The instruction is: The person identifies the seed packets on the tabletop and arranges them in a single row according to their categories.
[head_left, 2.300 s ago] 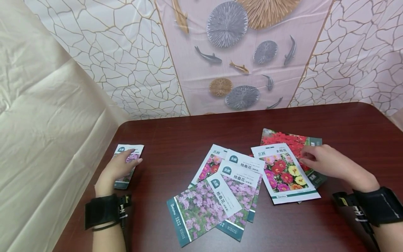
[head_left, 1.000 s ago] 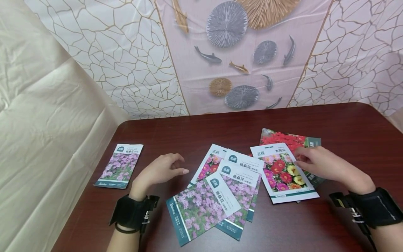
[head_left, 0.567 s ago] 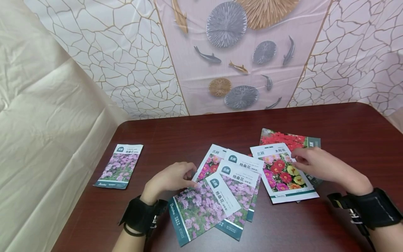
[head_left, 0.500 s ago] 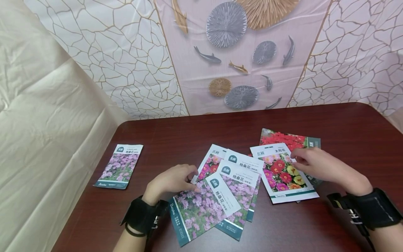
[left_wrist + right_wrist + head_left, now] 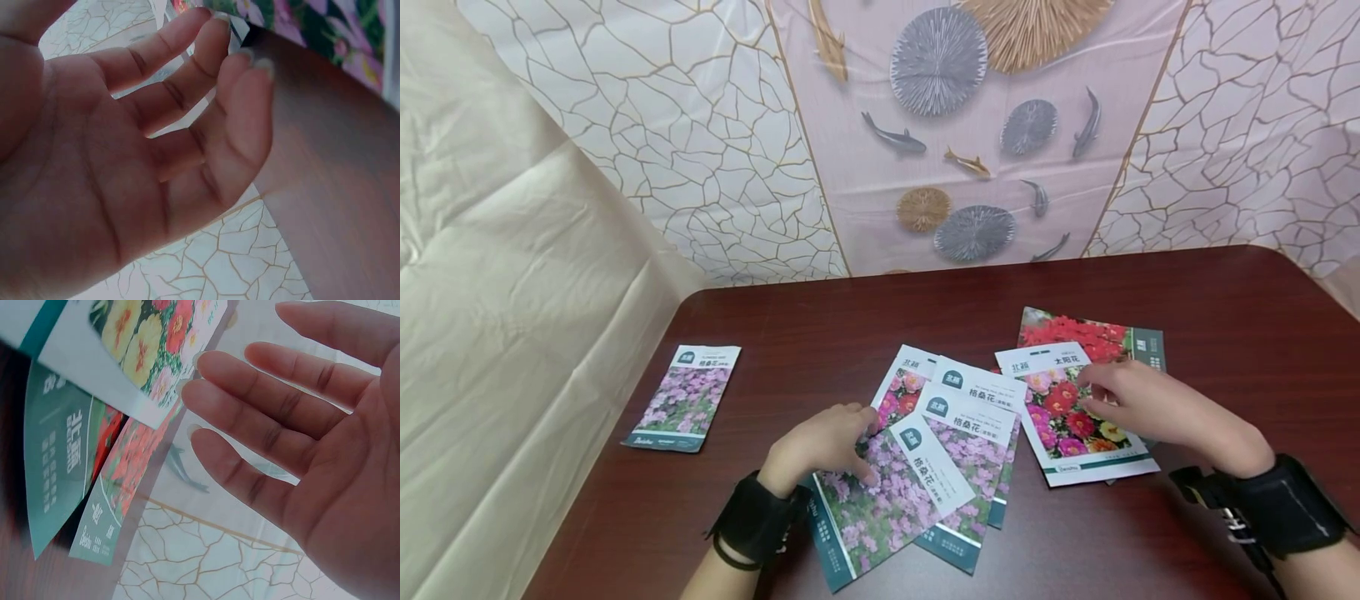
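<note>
My left hand point(image 5: 823, 446) is over the left edge of the fanned middle pile, its thumb above the front purple-flower seed packet point(image 5: 887, 508); whether it touches is unclear. In the left wrist view the hand's point(image 5: 162, 119) fingers are loosely bent beside a packet edge, with nothing seen between them. Beneath that packet lie more purple-flower packets point(image 5: 977, 417) and a pink-and-red one point(image 5: 901, 396). My right hand point(image 5: 1157, 408) hovers by the mixed-flower packet point(image 5: 1063, 417), which overlaps a red-flower packet point(image 5: 1075, 333). Its fingers point(image 5: 250, 434) look relaxed and hold nothing in the right wrist view.
Another purple-flower packet point(image 5: 685, 396) lies alone at the left of the dark red-brown table point(image 5: 850, 325). A cream cloth point(image 5: 535, 333) slopes along the left side. Behind the table hangs a patterned curtain point(image 5: 737, 167).
My left hand has left the lone packet at the left and come right to the middle pile. The front purple packet's left end shifted slightly right. My right hand drifted a little left.
</note>
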A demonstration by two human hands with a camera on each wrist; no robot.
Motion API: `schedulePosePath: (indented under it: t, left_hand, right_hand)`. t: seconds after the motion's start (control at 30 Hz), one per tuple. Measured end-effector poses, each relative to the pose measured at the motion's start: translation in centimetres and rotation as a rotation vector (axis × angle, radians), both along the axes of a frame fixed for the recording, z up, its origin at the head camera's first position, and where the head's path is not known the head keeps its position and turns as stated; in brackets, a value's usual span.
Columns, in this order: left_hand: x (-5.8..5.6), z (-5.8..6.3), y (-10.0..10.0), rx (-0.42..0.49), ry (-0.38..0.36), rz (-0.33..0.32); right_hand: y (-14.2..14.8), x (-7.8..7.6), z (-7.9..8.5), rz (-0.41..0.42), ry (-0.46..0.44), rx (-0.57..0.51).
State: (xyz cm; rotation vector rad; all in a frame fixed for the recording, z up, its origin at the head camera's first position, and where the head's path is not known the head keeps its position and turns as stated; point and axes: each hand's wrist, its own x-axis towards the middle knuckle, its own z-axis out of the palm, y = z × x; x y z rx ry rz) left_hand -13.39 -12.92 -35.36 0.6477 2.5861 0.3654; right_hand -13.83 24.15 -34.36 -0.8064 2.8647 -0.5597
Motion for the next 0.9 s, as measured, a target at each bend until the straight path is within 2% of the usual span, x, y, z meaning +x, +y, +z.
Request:
schedulePosePath:
  t: [0.13, 0.37, 0.5, 0.73, 0.8, 0.9]
  left_hand:
    - [0.1, -0.1, 0.4, 0.002, 0.010, 0.003]
    - [0.1, 0.0, 0.4, 0.018, -0.003, 0.019]
    - [-0.2, 0.1, -0.2, 0.098, -0.028, -0.005]
    - [-1.3, 0.3, -2.0, 0.231, -0.079, -0.141]
    - [-1.6, 0.5, -2.4, 0.265, -0.111, -0.157]
    - [-1.8, 0.7, -2.9, 0.324, -0.184, -0.134]
  right_hand:
    - [-0.3, 0.1, 0.1, -0.010, -0.045, 0.009]
    - [-0.7, 0.3, 0.1, -0.003, -0.042, 0.016]
    - [-0.8, 0.4, 0.1, 0.005, -0.041, 0.015]
    - [-0.9, 0.4, 0.0, 0.029, -0.041, 0.004]
    - [-0.9, 0.4, -0.1, 0.030, -0.049, 0.001]
    - [-0.9, 0.3, -0.1, 0.027, -0.058, -0.001]
